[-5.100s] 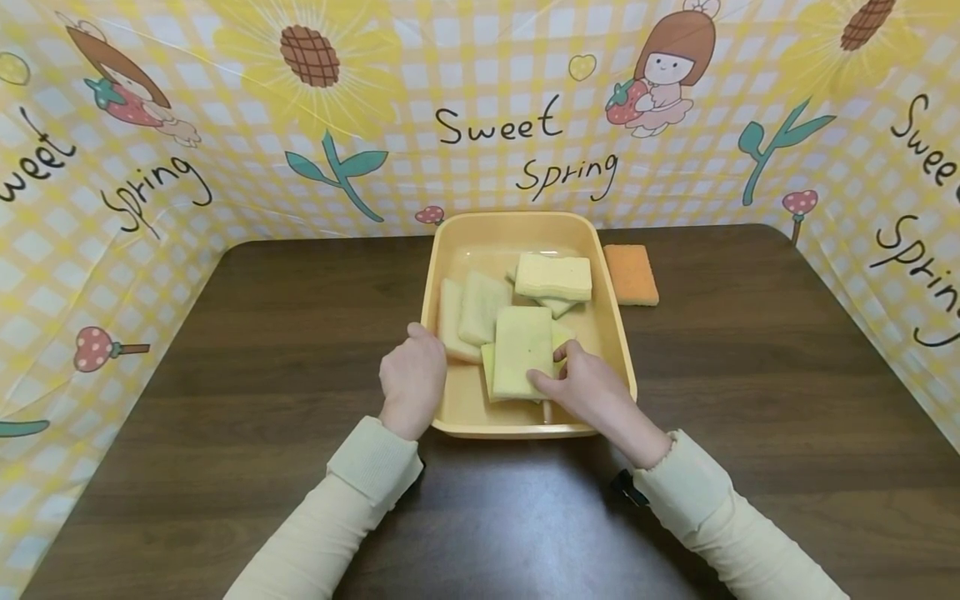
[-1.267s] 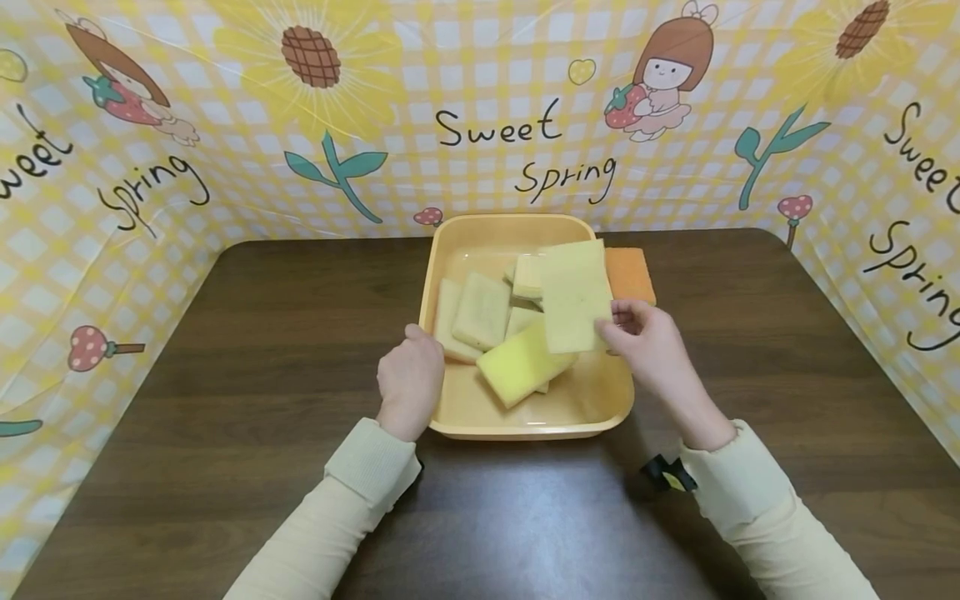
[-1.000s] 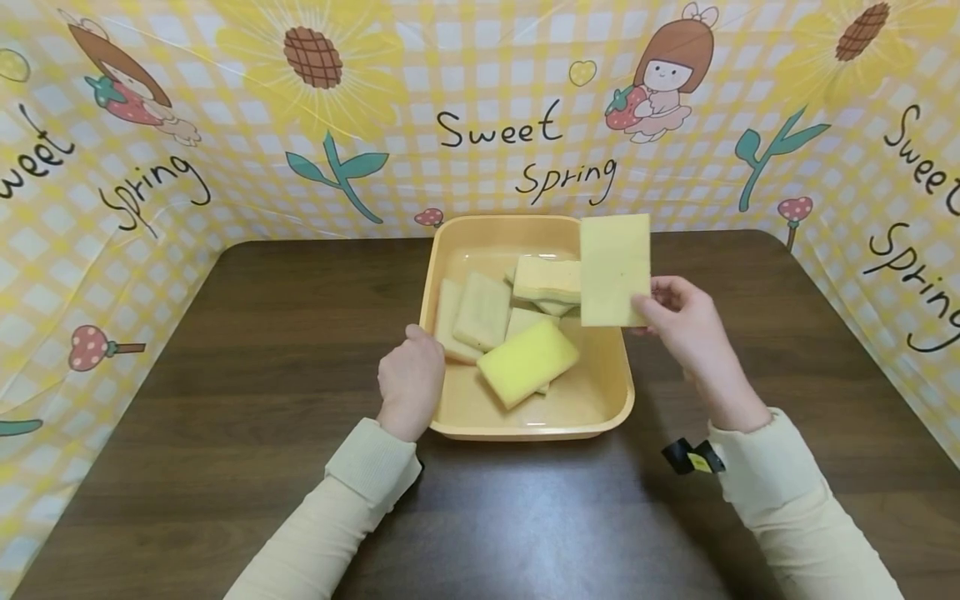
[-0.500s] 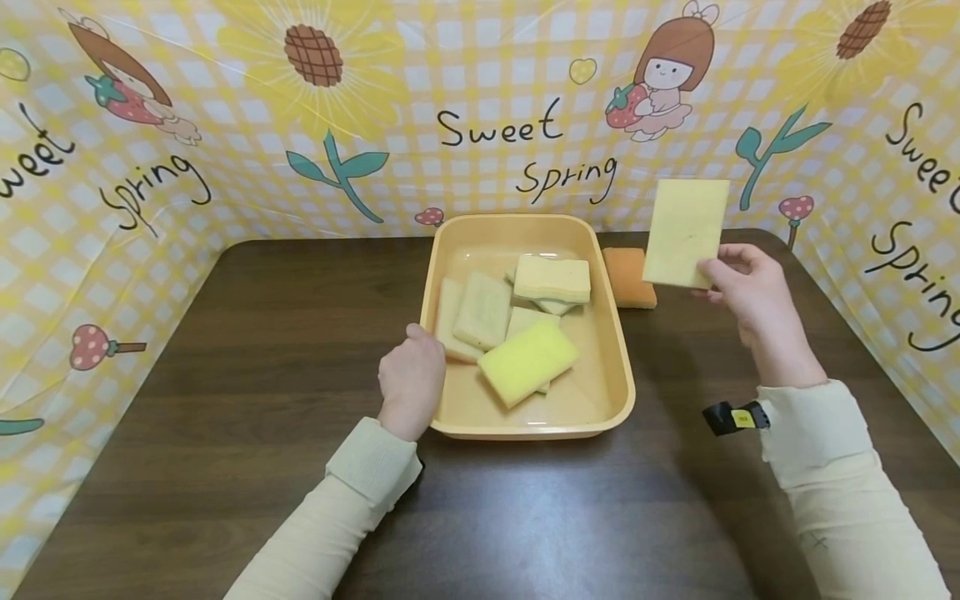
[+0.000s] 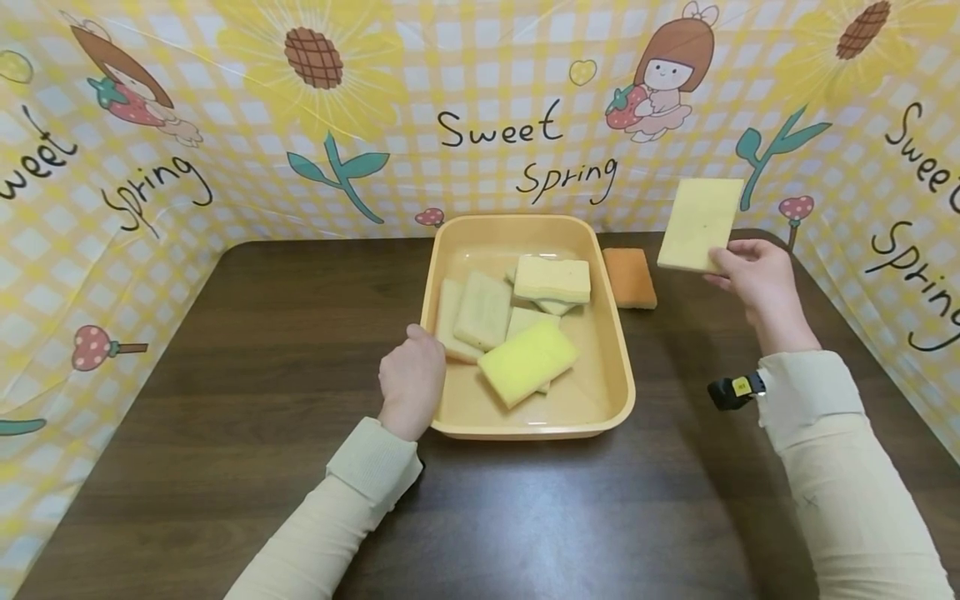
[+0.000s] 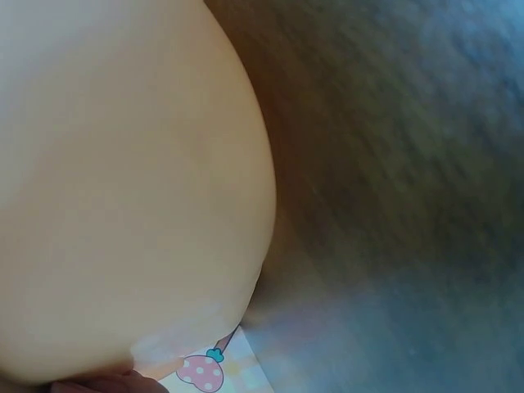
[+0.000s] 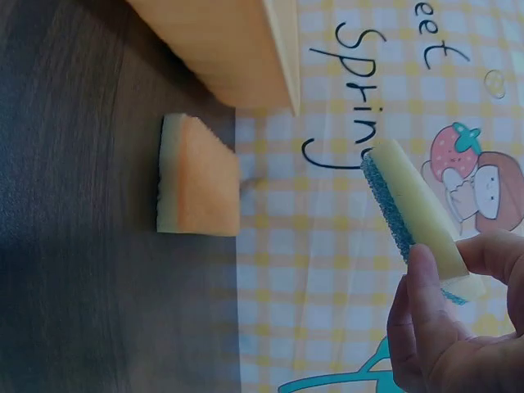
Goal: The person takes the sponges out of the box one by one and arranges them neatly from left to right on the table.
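In the head view my right hand (image 5: 765, 283) pinches a pale yellow scouring sponge (image 5: 703, 223) by its lower right corner, raised above the table's far right part. The right wrist view shows the same sponge (image 7: 422, 213) edge-on, with a blue-green scouring layer on one face and thumb and fingers at its end. My left hand (image 5: 412, 379) grips the left rim of a yellow plastic basin (image 5: 626, 367); its fingertips are hidden. Inside lie a bright yellow sponge (image 5: 528, 362), a thick pale sponge (image 5: 552, 279), a greenish pale sponge (image 5: 483, 310) and others partly underneath.
An orange sponge (image 5: 630, 279) lies on the dark wooden table (image 5: 285, 350), close against the basin's right side. A yellow checked cloth (image 5: 487, 75) with printed figures stands as a wall behind and at both sides.
My right hand has lifted the pale yellow sponge out of the basin and carried it right, past the orange sponge. That uncovered the bright yellow sponge. My left hand stayed on the rim.
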Demonstrator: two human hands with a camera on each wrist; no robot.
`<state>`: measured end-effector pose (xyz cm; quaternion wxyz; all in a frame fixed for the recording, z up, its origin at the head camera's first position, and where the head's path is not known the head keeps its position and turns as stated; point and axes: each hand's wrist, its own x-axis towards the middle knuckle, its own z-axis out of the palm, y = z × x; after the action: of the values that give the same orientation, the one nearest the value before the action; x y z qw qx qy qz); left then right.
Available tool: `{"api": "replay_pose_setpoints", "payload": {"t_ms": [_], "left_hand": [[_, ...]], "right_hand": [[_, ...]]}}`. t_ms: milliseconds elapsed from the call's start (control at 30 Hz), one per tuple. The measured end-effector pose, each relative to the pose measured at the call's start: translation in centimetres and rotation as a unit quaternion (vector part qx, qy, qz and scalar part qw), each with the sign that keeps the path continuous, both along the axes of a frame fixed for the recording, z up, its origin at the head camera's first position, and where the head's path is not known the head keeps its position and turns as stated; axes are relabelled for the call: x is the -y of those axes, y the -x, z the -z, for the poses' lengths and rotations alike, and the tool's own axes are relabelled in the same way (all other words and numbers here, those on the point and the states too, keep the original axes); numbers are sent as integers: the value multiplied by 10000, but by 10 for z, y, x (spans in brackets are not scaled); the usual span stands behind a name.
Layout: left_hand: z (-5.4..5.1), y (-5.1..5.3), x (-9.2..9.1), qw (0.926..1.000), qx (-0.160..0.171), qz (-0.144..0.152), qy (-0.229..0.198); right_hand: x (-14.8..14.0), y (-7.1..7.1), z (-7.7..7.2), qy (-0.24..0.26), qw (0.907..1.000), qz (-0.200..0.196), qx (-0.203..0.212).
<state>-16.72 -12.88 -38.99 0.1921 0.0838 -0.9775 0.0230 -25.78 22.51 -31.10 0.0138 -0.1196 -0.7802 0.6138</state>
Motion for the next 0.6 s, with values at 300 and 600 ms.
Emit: {"api": "replay_pose_setpoints", "payload": {"t_ms": [300, 600], "left_hand": [[0, 1, 0, 9998, 184, -17, -74], [7, 5, 1, 9996, 226, -54, -133]], "right_hand": [[-1, 11, 7, -492, 9987, 56, 120], [-7, 20, 23, -629, 9966, 285, 442]]}}
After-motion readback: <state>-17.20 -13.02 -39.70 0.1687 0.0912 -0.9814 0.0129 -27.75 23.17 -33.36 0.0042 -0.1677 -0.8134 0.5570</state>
